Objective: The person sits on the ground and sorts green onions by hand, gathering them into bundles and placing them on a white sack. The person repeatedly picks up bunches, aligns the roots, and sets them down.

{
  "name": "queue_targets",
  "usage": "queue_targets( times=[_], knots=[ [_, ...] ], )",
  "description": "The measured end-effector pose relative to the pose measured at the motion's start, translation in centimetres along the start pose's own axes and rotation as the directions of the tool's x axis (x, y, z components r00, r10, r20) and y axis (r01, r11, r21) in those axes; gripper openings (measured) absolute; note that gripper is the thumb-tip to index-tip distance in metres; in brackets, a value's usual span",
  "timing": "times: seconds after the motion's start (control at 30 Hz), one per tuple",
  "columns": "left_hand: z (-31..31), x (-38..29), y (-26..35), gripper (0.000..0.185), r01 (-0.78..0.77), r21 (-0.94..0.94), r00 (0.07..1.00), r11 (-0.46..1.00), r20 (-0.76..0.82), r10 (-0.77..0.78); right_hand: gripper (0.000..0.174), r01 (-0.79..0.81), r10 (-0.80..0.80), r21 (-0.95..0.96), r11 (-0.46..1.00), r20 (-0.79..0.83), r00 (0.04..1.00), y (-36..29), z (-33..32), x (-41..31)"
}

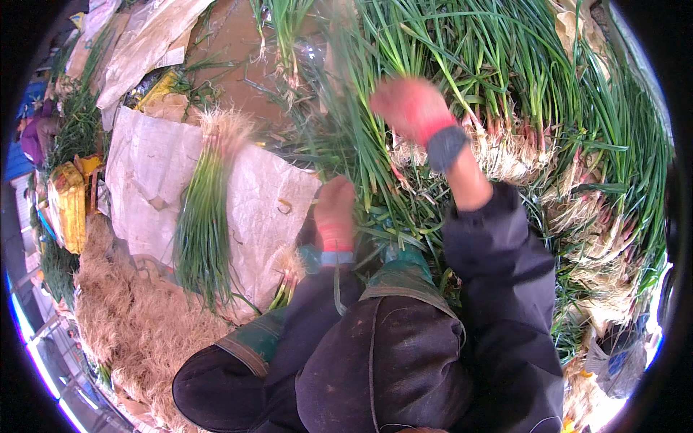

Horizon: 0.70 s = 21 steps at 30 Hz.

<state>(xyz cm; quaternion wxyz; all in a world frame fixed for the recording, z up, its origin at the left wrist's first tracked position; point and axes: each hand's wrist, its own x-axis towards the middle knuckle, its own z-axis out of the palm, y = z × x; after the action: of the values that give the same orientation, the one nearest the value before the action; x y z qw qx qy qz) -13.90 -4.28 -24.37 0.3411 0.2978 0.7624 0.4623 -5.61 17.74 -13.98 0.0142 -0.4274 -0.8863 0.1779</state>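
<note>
My left hand (334, 212), in a red knit glove with a grey cuff, hangs low in front of my knees beside the right edge of a pale woven-plastic sheet (260, 216). Its fingers point away from me, and whether they grip anything is unclear. Motion blurs my right hand (414, 107), gloved in red, over a large heap of green onions (487, 59) with whitish roots. Blurred green leaves pass near its fingertips; I cannot tell if it holds them. On the sheet lies a neat bundle of green onions (208, 205), roots pointing away from me.
A mass of root ends (141, 330) fills the lower left. Wet brown ground (233, 70) with loose onions lies ahead. A yellow package (69, 205) stands at left, and a person in purple (35, 135) is at the far left edge. Roots of another small bunch (287, 265) rest near my knee.
</note>
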Motion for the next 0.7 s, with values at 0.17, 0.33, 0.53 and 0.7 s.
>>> queue_targets(
  times=[0.17,0.33,0.53,0.7],
  knots=[
    [2.6,-0.4,2.8,0.023,-0.620,0.381,0.785,0.686,0.326,0.527,0.031,-0.125,0.097,0.027,0.992,0.484,0.870,2.8,7.9,-9.6],
    [2.6,-1.0,3.6,0.028,-0.233,0.383,0.970,0.894,0.033,0.239,0.030,-0.525,0.161,0.782,0.337,0.501,0.850,4.0,4.6,-13.0],
    [2.6,-2.2,6.9,0.026,0.611,-0.503,0.784,0.611,0.491,-0.380,0.035,-0.680,-0.194,0.715,0.158,0.698,0.689,2.6,4.1,-15.9],
    [3.0,-2.1,8.6,0.021,0.403,-0.387,0.907,0.829,0.293,-0.304,0.025,-0.421,0.273,0.895,0.151,0.371,0.888,2.0,6.3,-13.5]
  ],
)
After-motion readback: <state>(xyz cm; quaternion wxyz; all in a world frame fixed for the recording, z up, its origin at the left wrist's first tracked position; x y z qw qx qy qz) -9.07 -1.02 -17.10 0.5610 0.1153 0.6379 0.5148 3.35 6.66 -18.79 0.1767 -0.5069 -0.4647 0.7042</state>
